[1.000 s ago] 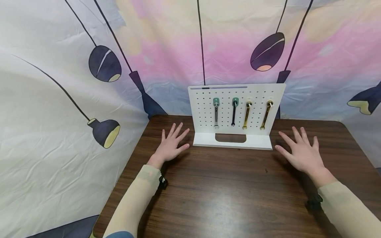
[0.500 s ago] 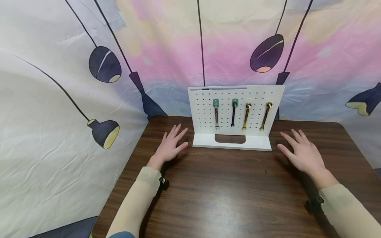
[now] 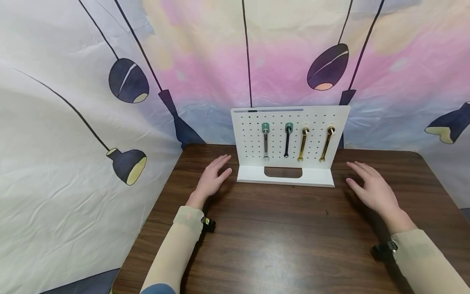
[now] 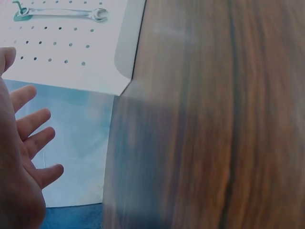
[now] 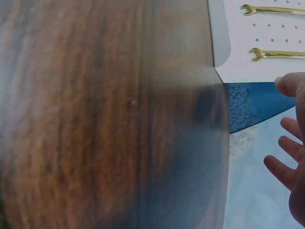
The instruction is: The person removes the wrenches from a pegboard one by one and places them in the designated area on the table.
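Observation:
A white pegboard stand [image 3: 248, 122] stands upright at the back of the table. Several wrenches hang on its pegs: a silver wrench [image 3: 266, 145] and a black wrench [image 3: 287, 143] from green hooks, then a gold wrench [image 3: 302, 145] and another gold wrench [image 3: 326, 145] to the right. To the left of the board is my left hand [image 3: 210, 179], fingers extended and holding nothing. My right hand [image 3: 375, 191] is on the board's right side, also bare, its thumb apart from the fingers. The left wrist view shows the silver wrench [image 4: 66, 13] close up.
The dark wooden table [image 3: 271, 228] reaches back to a printed cloth backdrop [image 3: 213, 61] just behind the board. An oblong cutout [image 3: 283, 172] opens in the stand's base. Dark wrist cameras [image 3: 208, 224] sit on both sleeves.
The fingers of both hands have drawn together from a wide spread. The left forearm has shifted slightly right and both wrists have turned a little. The wrenches and board have stayed put.

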### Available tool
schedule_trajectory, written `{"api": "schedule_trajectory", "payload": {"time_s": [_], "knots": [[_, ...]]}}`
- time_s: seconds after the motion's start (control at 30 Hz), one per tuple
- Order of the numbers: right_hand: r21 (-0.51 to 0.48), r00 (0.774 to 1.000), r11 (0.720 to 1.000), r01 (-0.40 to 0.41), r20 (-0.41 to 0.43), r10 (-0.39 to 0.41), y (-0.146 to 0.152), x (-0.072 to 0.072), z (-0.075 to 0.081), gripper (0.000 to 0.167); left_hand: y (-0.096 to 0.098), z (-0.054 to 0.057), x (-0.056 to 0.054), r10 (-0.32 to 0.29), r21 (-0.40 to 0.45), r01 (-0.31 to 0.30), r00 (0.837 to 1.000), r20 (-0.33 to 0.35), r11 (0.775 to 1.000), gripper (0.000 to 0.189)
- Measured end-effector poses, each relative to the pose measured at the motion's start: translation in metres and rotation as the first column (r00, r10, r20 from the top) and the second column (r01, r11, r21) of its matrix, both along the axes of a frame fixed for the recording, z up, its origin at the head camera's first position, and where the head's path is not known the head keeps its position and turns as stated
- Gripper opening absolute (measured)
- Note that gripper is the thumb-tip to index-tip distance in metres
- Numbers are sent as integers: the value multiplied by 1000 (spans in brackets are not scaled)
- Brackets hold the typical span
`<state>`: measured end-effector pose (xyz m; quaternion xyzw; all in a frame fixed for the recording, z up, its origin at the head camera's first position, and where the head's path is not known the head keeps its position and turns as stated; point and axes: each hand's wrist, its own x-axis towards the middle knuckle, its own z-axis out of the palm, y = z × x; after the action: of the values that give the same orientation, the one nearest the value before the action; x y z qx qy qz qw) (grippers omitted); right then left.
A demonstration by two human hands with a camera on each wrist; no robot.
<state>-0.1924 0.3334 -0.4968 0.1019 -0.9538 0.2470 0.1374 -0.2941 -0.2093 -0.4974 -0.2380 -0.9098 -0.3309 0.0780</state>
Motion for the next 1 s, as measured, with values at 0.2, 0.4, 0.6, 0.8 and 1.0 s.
{"api": "schedule_trajectory", "payload": {"time_s": [0.2, 0.4, 0.6, 0.8, 1.0], "knots": [[-94, 999, 996, 3, -33, -6, -1, -2, 1, 56, 11, -4, -4, -14, 164, 22, 999, -49, 986, 49], [-186, 993, 983, -2, -112, -19, -3, -2, -4, 50, 28, -3, -6, 3, 295, 9, 999, -42, 956, 42], [-241, 986, 971, -5, -162, -35, -11, -6, -7, 44, 43, -6, -11, 21, 434, -5, 999, -31, 901, 40], [-281, 985, 960, 11, -160, -58, -20, -7, -6, 43, 58, -6, -15, 31, 574, 7, 998, -57, 819, 39], [-326, 985, 945, 10, -160, -65, -26, -11, -5, 43, 70, 2, -20, 65, 649, 7, 994, -87, 761, 40]]}}
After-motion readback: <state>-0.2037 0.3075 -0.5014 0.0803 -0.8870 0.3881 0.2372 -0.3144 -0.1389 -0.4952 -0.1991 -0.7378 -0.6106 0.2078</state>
